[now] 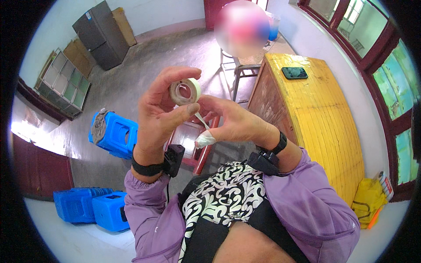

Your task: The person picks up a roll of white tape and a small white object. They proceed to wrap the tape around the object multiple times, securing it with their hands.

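My left hand pinches a roll of white adhesive tape between thumb and forefinger, with its round core facing me. A narrow tape strip runs down from the roll to my right thumb. White tape is wrapped around that thumb's end. My right hand is below and right of the roll, its thumb apart from the other fingers. Its forefinger reaches up close to the roll; whether they touch is hidden. Both wrists wear black straps with small black devices.
Below my hands stands a red-framed stool or chair. Blue plastic stools are at left, one with a grey cloth. A yellow-topped wooden cabinet at right bears a smartphone. Beyond is a table with a blurred area above it.
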The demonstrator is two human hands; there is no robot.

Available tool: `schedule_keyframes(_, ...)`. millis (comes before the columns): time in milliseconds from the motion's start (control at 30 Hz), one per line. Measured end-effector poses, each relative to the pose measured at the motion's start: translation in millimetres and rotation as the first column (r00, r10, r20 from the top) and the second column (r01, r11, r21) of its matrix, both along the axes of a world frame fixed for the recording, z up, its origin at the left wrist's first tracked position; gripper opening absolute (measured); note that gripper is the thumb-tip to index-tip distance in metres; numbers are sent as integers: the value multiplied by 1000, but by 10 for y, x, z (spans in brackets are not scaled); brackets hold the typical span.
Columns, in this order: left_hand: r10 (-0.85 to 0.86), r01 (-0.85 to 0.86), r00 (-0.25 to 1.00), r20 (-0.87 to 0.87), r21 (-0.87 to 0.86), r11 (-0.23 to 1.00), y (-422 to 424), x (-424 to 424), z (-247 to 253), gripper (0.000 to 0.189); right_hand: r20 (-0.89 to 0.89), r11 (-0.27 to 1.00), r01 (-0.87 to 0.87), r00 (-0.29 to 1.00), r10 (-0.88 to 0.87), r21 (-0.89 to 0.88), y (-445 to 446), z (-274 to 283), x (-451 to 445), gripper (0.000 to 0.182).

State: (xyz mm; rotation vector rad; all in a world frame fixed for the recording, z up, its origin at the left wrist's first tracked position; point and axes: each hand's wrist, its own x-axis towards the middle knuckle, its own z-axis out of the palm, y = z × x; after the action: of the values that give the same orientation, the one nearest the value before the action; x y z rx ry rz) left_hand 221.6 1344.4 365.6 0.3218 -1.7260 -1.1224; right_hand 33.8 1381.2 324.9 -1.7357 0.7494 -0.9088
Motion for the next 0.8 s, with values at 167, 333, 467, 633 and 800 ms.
schedule_keyframes(167, 9, -9, 999, 33, 0, 1000, -46, 14, 0, 52, 325, 870, -391, 899, 292, 300, -4, 16, -27, 72)
schedule_keyframes(333, -125, 142, 985, -117, 147, 979, -14, -35, -4, 48, 97, 967, -200, 978, 186, 160, 9, 27, -37, 64)
schedule_keyframes(467, -188, 238, 946, -265, 171, 956, -50, -42, -88, 41, -123, 995, 61, 990, -70, -79, 19, 58, -68, 57)
schedule_keyframes(633, -283, 336, 900, -330, 115, 935, -58, -61, -58, 30, -130, 978, 125, 980, -148, -168, 31, 77, -60, 50)
schedule_keyframes(800, -166, 189, 952, -255, 67, 980, -63, -138, 18, 28, -196, 966, 131, 965, -176, -223, 36, 66, -17, 46)
